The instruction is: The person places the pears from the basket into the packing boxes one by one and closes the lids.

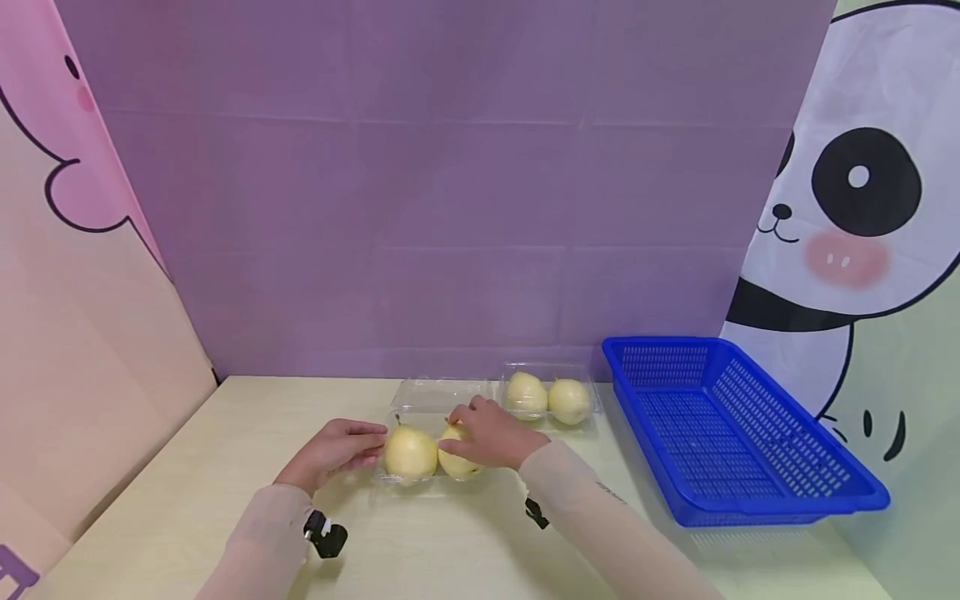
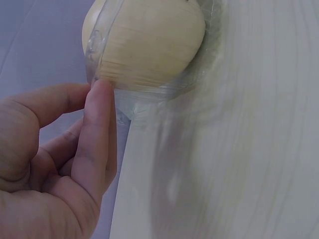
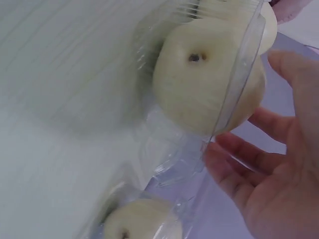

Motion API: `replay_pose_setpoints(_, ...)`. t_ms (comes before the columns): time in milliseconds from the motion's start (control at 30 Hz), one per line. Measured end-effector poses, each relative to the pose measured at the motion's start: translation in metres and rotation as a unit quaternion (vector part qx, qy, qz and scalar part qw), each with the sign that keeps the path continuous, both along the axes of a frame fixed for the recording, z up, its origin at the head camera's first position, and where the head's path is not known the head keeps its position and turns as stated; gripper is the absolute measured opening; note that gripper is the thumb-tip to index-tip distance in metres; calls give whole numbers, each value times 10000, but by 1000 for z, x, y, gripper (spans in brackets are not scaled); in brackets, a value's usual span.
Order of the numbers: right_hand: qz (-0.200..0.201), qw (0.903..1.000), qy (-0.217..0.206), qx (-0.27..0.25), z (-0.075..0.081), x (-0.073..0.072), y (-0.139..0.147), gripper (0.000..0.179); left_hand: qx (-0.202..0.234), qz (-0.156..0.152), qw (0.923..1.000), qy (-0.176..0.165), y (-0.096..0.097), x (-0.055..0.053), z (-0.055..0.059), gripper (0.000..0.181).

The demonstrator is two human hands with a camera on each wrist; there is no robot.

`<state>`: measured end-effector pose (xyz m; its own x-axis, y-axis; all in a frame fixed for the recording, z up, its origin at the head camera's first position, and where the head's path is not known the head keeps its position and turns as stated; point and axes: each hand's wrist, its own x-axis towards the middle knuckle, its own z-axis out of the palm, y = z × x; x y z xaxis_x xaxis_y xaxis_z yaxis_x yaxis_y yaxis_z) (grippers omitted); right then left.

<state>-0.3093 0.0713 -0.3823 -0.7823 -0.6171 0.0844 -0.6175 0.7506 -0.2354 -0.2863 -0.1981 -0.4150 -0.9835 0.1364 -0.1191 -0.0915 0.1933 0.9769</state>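
A clear plastic clamshell box (image 1: pixel 423 492) lies on the table with two pale yellow pears side by side in its base. At its left end, my left hand (image 1: pixel 339 448) pinches the rim between thumb and fingers, beside the left pear (image 1: pixel 410 454). Over the right pear (image 1: pixel 457 458) my right hand (image 1: pixel 491 433) is spread, thumb toward the gap between the pears. In the right wrist view, the fingertips (image 3: pixel 219 152) are right at the box rim and the pear's edge, with space under the palm. The box's lid (image 1: pixel 441 395) lies folded back behind it.
A second clear box (image 1: pixel 551 369) holding two pears stands behind and to the right. A blue slotted plastic basket (image 1: pixel 678 487) sits on the table's right side. A purple cloth backdrop (image 1: pixel 465 208) hangs along the table's back edge.
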Motion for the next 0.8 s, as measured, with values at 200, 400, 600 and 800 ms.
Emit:
replay_pose_setpoints(200,-64,9961,137,-874,-7,-7,17,27,20,12,10000,2,1,1,-1,40)
replay_pose_setpoints(400,-401,9877,220,-1493,-13,-9,35,20,35,68,10000,-33,1,0,-2,39)
replay_pose_setpoints(600,-809,9798,-76,-1825,-20,-7,45,23,15,94,9999,-94,2,0,-2,38)
replay_pose_setpoints(800,-1084,9737,-643,-1900,-27,-4,51,27,71,30,9999,-71,1,3,0,40)
